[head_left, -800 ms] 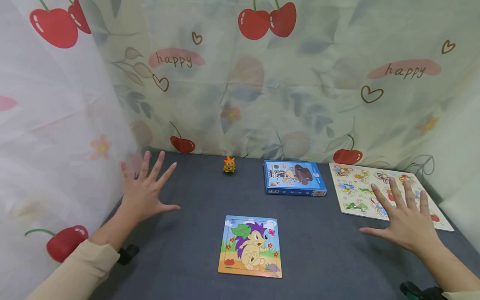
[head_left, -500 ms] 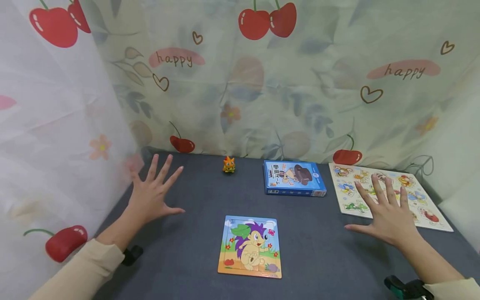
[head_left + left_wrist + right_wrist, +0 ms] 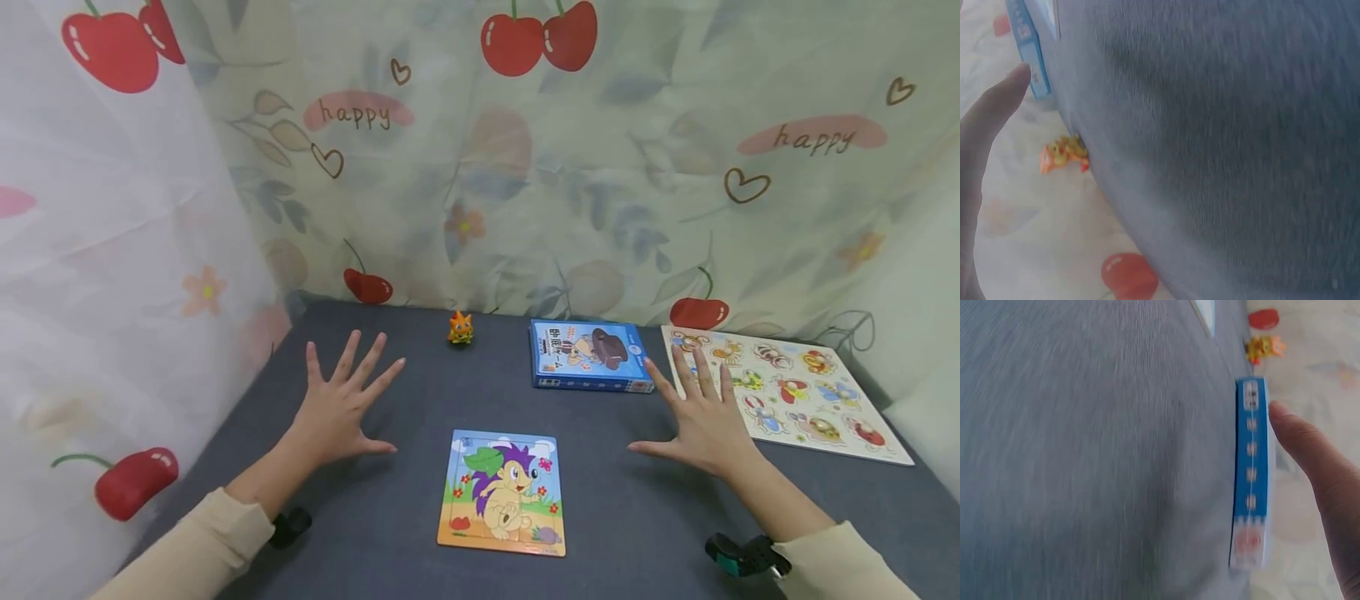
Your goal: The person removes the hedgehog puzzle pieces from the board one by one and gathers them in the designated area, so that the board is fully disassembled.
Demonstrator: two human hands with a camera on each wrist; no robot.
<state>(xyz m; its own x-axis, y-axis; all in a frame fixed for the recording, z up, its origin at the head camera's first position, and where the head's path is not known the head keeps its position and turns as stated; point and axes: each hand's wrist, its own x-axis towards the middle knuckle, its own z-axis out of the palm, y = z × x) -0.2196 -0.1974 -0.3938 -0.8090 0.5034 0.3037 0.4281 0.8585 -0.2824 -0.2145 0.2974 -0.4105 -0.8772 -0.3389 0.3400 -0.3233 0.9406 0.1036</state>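
- Head view: left hand (image 3: 337, 412) and right hand (image 3: 703, 423) well apart, fingers spread, holding nothing.
- Puzzle (image 3: 501, 493) lies flat on the table (image 3: 615, 525) between them.
- Step appears preparatory, contact not yet made; gripping the puzzle would call for fingers at its edges.

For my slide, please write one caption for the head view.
Bare left hand and right hand, fingers spread, flank a flat, square, colourful hedgehog puzzle on dark grey cloth.

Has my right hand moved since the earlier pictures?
Yes: in the head view, your right hand has moved left, closer to the unmoved hedgehog puzzle.
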